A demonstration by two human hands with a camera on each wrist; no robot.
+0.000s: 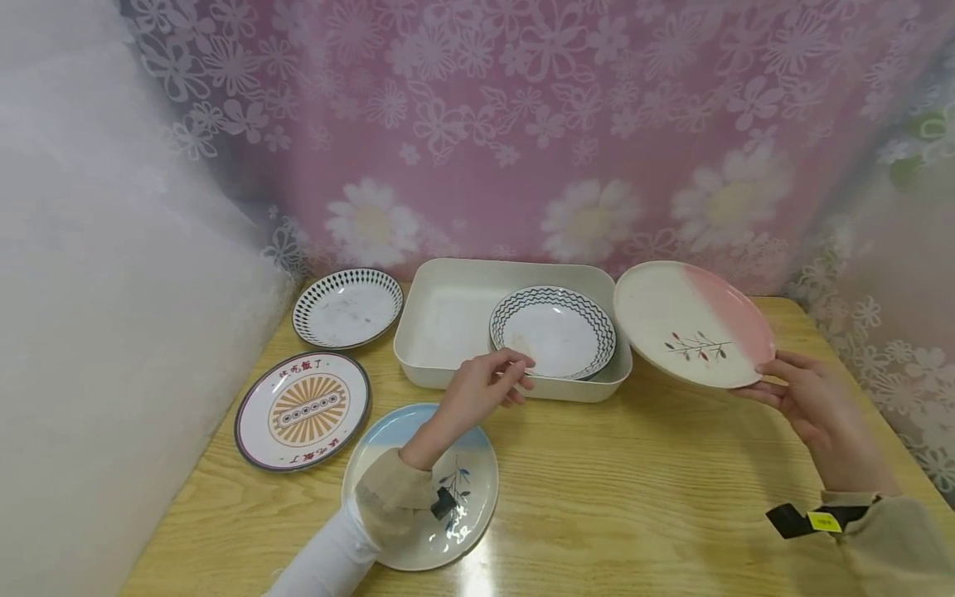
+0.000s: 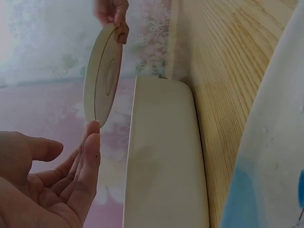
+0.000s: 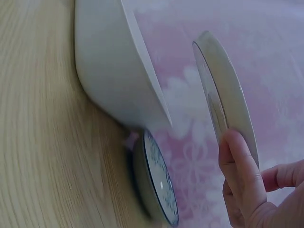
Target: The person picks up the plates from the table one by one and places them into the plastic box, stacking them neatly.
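I hold the pink plate (image 1: pixel 694 323) pinched by its rim in my right hand (image 1: pixel 809 398), lifted at three o'clock of the white tub (image 1: pixel 448 369), left hand (image 1: pixel 485 388) loose and empty at its near rim; I judge it needs lowering onto the zigzag plate (image 1: pixel 554 332) inside.

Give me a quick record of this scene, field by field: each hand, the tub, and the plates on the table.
right hand: holds the pink plate by its rim, tilted, in the air beside the tub
left hand: empty, fingers relaxed, at the tub's near wall
tub: white, holds a zigzag plate
table: diamond-rim plate, sunburst plate, blue plate under the left forearm
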